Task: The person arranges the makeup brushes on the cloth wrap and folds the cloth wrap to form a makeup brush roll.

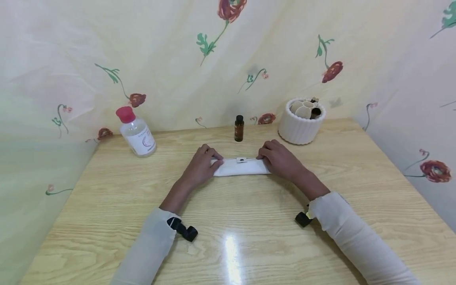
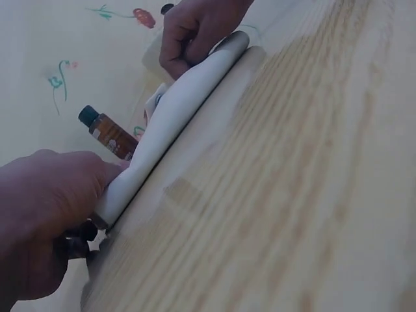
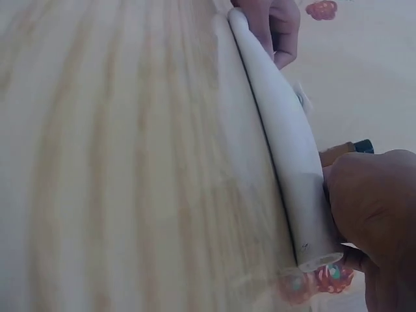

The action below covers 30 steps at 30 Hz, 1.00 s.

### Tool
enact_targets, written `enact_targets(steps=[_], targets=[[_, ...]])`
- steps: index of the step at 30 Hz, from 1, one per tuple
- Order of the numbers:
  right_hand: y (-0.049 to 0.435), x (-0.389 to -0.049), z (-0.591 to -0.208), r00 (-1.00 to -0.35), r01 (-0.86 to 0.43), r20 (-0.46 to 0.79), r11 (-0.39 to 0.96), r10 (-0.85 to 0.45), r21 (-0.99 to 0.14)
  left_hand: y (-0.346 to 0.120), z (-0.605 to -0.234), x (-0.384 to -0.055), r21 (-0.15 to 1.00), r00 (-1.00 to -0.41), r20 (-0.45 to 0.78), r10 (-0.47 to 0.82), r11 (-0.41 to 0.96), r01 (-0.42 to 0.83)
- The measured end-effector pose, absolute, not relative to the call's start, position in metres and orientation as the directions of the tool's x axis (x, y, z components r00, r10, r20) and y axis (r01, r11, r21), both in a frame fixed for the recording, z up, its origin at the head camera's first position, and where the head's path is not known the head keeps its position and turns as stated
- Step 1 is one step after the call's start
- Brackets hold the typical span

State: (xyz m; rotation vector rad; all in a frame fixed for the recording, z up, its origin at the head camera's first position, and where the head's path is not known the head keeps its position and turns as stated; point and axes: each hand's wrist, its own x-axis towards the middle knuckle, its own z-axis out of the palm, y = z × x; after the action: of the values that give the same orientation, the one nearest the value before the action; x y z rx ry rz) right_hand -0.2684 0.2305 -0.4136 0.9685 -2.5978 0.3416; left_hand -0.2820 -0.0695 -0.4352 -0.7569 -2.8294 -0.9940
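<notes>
A slim white pouch [image 1: 242, 169] with a small snap tab [image 1: 242, 160] along its far edge lies crosswise on the wooden table. My left hand [image 1: 203, 166] pinches its left end, the thumb on the near side. At the right end, my right hand [image 1: 279, 158] grips it with curled fingers. Seen from the left wrist, the pouch [image 2: 166, 117] looks rounded and rests on the wood between both hands. The right wrist view shows the open-looking right end of the pouch [image 3: 286, 123] beside the right hand [image 3: 377, 201]; those fingertips are partly hidden.
Behind the pouch stands a small brown bottle [image 1: 239, 130] with a black cap. A clear bottle [image 1: 142, 138] with a red cap is at the back left. A ridged white pot [image 1: 299, 128] holding several items stands back right, near the flowered cloth [image 1: 171, 79].
</notes>
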Motion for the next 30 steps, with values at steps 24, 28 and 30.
enact_targets(steps=[24,28,30], targets=[[0.252,-0.26,-0.399,-0.801,-0.593,0.168,0.722,-0.575,-0.356,-0.091,-0.426,-0.271,0.549,-0.833,0.163,0.529,0.653,0.522],[0.253,-0.259,-0.4,-0.809,-0.57,0.099,0.732,-0.58,-0.374,-0.092,-0.425,-0.271,0.53,-0.822,0.147,0.55,0.658,0.535],[0.253,-0.259,-0.401,-0.812,-0.563,0.089,0.734,-0.577,-0.38,-0.092,-0.426,-0.272,0.527,-0.822,0.145,0.551,0.66,0.536]])
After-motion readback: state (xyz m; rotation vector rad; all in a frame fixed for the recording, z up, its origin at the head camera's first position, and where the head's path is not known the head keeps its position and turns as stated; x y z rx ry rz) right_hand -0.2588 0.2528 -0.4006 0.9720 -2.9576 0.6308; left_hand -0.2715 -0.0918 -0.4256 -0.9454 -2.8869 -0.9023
